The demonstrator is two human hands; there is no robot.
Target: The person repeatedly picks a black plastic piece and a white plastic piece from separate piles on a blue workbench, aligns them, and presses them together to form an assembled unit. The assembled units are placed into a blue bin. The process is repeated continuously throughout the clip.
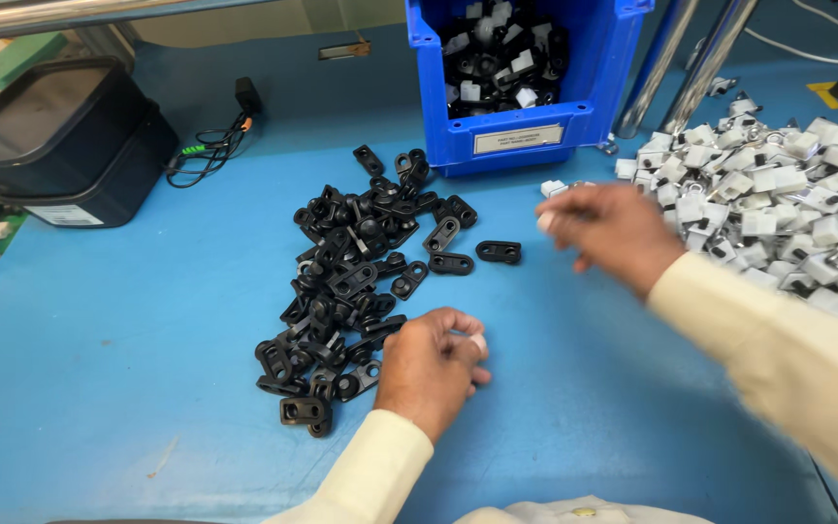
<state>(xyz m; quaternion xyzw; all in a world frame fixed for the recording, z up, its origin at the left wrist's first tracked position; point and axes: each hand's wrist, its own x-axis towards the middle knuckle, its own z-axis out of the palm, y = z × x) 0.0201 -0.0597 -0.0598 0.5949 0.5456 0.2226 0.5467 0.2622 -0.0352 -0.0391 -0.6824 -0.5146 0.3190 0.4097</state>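
The left hand [431, 367] lies nearest, fingers curled, pinching a small white piece [478, 342] at its fingertips; just left of it sprawls the heap of black plastic brackets [356, 277], likely light, stiff, best pinched by their flat sides; farther off, the blurred right hand [613, 231] pinches a white clip [546, 221] beside the pile of white clips [788, 209].

Left hand [431, 364] rests curled, knuckles up, while right hand [608, 230], blurred, reaches forward with fingers bent.
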